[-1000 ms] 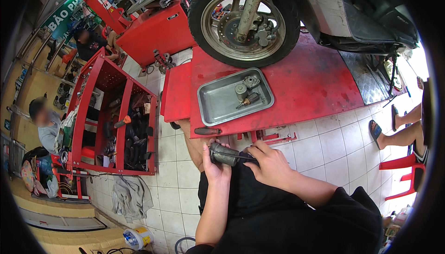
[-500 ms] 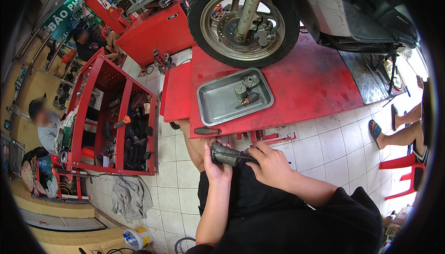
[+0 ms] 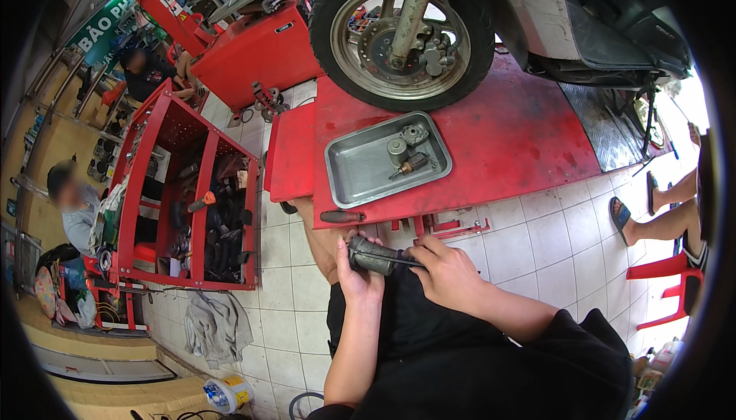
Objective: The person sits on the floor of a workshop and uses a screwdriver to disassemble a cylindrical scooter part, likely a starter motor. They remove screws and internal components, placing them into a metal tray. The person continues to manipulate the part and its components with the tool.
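Note:
Above my lap, my left hand (image 3: 358, 276) is closed round a dark grey metal cylinder (image 3: 372, 257), which looks like a small motor housing. The cylinder lies on its side, its narrower end toward my right hand. My right hand (image 3: 441, 266) has its fingers closed on a slim dark rod-like tool (image 3: 407, 261) that runs along the cylinder; its exact kind is hard to make out. Beyond my hands, a metal tray (image 3: 353, 179) on the red platform holds a short metal cylinder (image 3: 397, 149), a round cast cover (image 3: 415, 135) and a toothed shaft part (image 3: 409, 165).
A dark-handled tool (image 3: 342, 217) lies on the near edge of the red platform (image 3: 506, 136). The scooter's front wheel (image 3: 402, 44) stands on it. A red tool cart (image 3: 184, 190) is at left, a grey cloth (image 3: 217, 328) on the floor, a red stool (image 3: 671, 286) at right.
Little differs: both hands keep their grips, and the slim tool has shifted only slightly against the cylinder.

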A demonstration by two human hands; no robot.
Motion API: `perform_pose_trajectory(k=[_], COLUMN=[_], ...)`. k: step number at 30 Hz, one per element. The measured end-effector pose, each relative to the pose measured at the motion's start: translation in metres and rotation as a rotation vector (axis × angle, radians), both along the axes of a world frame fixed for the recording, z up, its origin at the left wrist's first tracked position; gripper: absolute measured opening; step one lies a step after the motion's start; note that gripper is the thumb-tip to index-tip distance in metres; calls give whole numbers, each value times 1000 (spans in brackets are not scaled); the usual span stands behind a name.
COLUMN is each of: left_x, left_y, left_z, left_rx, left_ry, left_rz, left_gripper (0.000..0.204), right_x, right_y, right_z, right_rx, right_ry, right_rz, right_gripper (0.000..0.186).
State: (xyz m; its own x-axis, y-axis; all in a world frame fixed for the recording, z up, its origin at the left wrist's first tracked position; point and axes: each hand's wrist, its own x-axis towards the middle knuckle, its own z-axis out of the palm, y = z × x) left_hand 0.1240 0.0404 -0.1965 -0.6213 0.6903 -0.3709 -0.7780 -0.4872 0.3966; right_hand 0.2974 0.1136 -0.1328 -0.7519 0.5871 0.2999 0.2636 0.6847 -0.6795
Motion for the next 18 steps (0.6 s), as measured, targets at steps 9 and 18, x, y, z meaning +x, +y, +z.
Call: perform_pose_trajectory(k=[9, 18], left_x=[-2, 1], left_y=[0, 0], left_z=[-2, 2], left_rx=[-1, -19], left_ry=[-6, 0], left_rz=[9, 9], left_gripper=[44, 45], right_x=[1, 1], right_y=[1, 1], right_z=[2, 1], right_rx=[30, 31], right_ry=[-57, -24], right_rz=[-29, -29], right_gripper=[23, 27])
